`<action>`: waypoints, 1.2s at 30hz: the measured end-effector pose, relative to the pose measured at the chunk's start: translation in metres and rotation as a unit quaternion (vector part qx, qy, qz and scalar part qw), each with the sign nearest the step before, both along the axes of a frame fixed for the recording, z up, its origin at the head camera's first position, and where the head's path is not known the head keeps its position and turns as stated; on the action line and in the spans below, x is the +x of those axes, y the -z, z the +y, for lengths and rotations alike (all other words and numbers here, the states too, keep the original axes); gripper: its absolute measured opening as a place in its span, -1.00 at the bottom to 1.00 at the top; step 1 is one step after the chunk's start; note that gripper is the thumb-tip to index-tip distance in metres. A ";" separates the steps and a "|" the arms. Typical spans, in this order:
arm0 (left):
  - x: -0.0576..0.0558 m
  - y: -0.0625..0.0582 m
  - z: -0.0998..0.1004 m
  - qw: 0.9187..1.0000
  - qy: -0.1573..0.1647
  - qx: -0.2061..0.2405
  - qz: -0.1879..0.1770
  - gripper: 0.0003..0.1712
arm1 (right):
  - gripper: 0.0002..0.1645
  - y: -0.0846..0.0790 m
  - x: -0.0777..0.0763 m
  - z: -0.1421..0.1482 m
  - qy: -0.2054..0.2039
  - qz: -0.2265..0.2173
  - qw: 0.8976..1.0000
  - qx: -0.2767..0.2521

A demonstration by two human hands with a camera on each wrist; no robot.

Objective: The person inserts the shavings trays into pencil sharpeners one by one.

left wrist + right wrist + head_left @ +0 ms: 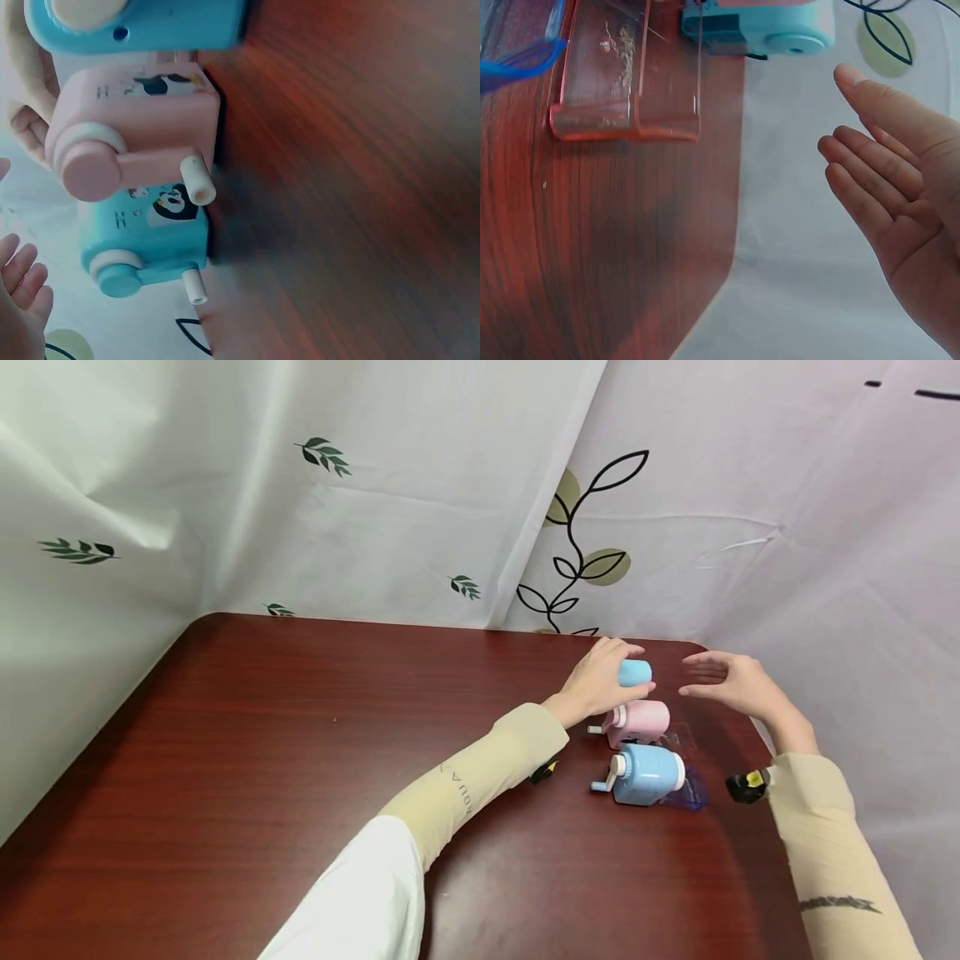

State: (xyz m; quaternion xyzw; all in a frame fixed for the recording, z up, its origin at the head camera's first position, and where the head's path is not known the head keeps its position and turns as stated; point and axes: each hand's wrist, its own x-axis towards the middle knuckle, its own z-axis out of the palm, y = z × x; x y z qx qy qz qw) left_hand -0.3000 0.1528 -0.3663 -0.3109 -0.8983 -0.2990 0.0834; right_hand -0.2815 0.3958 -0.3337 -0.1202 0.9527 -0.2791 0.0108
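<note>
In the head view, the left hand hides much of the cyan crank pencil sharpener, the farthest of three in a row on the wooden table; its crank shows only from the left wrist. The left fingers and thumb are spread apart about that sharpener, and whether any touches it is hard to tell. The right hand hangs to its right, thumb and fingers parted, holding nothing. The pink pencil sharpener stands between the cyan and blue pencil sharpener, overlapping the cyan one in the left wrist view, which cuts the blue one off. A clear pink drawer with shavings and a blue drawer, cropped at the right wrist, lie alongside.
</note>
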 end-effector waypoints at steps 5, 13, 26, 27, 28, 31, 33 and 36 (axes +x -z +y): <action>0.008 0.000 0.000 1.000 0.022 -0.009 -0.005 -0.32 | -0.32 -0.001 0.011 0.008 0.012 -0.002 1.000 -0.010; 0.018 0.006 0.001 0.996 0.071 -0.043 -0.031 -0.30 | -0.29 0.002 0.024 0.019 -0.016 -0.042 0.999 0.015; 0.024 0.017 0.006 0.991 0.093 -0.095 -0.026 -0.21 | -0.20 0.034 0.031 0.031 -0.108 -0.129 0.985 -0.031; 0.024 0.017 0.006 0.991 0.094 -0.096 -0.027 -0.22 | -0.20 0.037 0.031 0.031 -0.111 -0.130 0.985 -0.038; 0.023 0.017 0.006 0.991 0.093 -0.096 -0.027 -0.23 | -0.21 0.039 0.031 0.031 -0.114 -0.133 0.984 -0.046; 0.023 0.018 0.007 0.991 0.094 -0.096 -0.027 -0.25 | -0.22 0.044 0.031 0.029 -0.123 -0.138 0.980 -0.067; 0.023 0.020 0.007 0.990 0.098 -0.096 -0.028 -0.28 | -0.22 0.047 0.032 0.028 -0.128 -0.142 0.978 -0.081; 0.022 0.023 0.008 0.990 0.098 -0.093 -0.031 -0.31 | -0.21 0.050 0.032 0.026 -0.134 -0.141 0.977 -0.090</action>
